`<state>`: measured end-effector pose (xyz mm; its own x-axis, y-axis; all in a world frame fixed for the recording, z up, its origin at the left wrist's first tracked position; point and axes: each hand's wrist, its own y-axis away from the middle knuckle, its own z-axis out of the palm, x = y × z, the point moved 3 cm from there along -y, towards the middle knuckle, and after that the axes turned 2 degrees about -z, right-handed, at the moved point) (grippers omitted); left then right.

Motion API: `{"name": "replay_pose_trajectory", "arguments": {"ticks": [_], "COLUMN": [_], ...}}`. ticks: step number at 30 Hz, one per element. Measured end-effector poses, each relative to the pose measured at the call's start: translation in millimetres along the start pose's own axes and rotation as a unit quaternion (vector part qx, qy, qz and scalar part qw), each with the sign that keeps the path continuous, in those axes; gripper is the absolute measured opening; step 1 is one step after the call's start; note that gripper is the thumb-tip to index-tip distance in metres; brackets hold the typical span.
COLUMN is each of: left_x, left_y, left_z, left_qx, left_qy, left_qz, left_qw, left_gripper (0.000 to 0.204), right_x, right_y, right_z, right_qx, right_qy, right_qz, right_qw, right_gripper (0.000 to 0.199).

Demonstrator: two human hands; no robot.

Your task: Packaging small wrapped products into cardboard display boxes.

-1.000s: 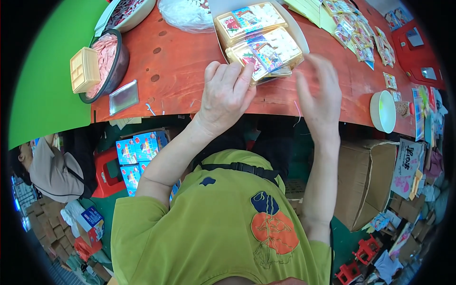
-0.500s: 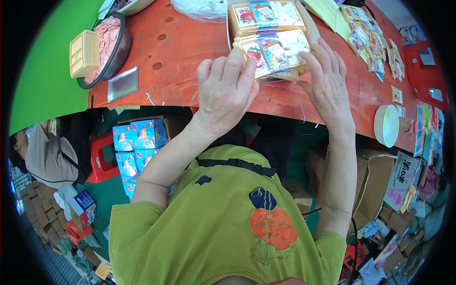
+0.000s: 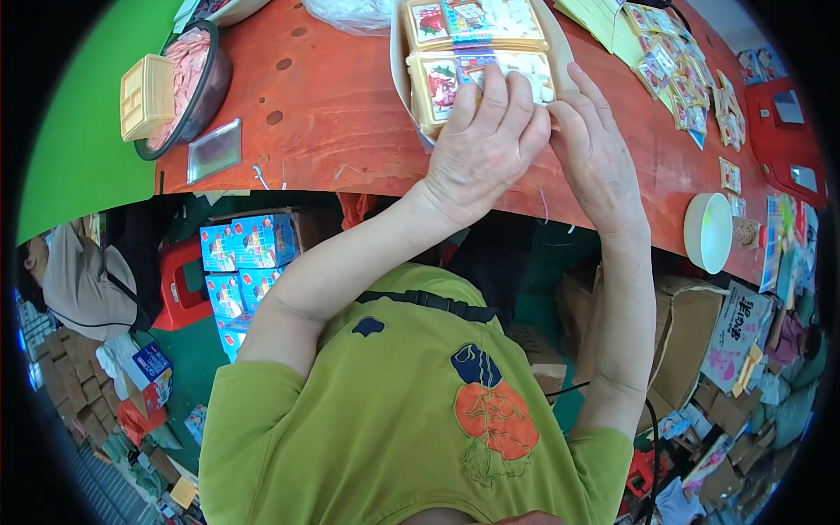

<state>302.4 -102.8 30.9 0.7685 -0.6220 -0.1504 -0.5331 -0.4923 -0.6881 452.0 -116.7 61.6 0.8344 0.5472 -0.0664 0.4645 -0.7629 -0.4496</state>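
In a white box (image 3: 560,54) on the table lie two stacks of flat, pale-yellow trays with printed film tops, one behind the other. My left hand (image 3: 490,144) rests on the near stack of trays (image 3: 435,87), its fingers stretched over the top tray and holding nothing. It covers the tray's front part. My right hand (image 3: 595,153) is at the near right corner of the box, fingers loosely bent along the side and thumb side toward my left hand. The far stack of trays (image 3: 477,22) sits untouched behind.
To the left stand a dark bowl of pink pieces (image 3: 194,74), a stack of empty trays (image 3: 147,98) and a clear flat case (image 3: 214,151). On the right are small packets (image 3: 682,83), a pale green bowl (image 3: 707,232) and a red stool (image 3: 787,131). A person (image 3: 83,271) is at far left.
My left hand has come down and right onto the near stack. The top trays there, crooked before, now lie straight in the box. My right hand has moved in against the box's corner.
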Motion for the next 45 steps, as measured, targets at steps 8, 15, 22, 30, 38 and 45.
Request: {"name": "replay_pose_trajectory", "arguments": {"ticks": [8, 15, 22, 30, 38, 45], "left_x": [-1.8, -6.7, -12.8, -10.2, -8.4, -59.3], "left_y": [0.5, -1.4, -14.9, -19.4, -2.6, 58.1], "left_z": [3.1, 3.4, -1.4, -5.1, -24.1, -44.1], "left_qx": [0.020, 0.024, 0.033, 0.026, 0.004, 0.071], "left_qy": [0.001, 0.053, 0.109, 0.133, 0.217, 0.252], "left_qz": [-0.012, -0.048, -0.072, -0.053, -0.049, -0.201], "left_qw": [1.000, 0.997, 0.991, 0.989, 0.975, 0.944], "left_gripper": [0.031, 0.033, 0.031, 0.030, 0.036, 0.065], "right_x": [4.1, 4.2, 9.6, 4.9, -11.4, -32.3], "right_y": [6.6, 8.4, 7.0, -4.1, -39.8, -64.8], "right_z": [-12.0, -19.7, -29.2, -38.8, -47.9, -13.9], "right_qx": [0.023, 0.021, 0.013, 0.028, 0.054, -0.070], "right_qy": [-0.082, -0.100, -0.112, -0.167, -0.191, 0.005], "right_qz": [0.028, -0.005, -0.002, -0.003, 0.029, -0.013], "right_qw": [0.996, 0.995, 0.994, 0.985, 0.980, 0.997], "right_gripper": [0.026, 0.025, 0.023, 0.032, 0.032, 0.057]}}
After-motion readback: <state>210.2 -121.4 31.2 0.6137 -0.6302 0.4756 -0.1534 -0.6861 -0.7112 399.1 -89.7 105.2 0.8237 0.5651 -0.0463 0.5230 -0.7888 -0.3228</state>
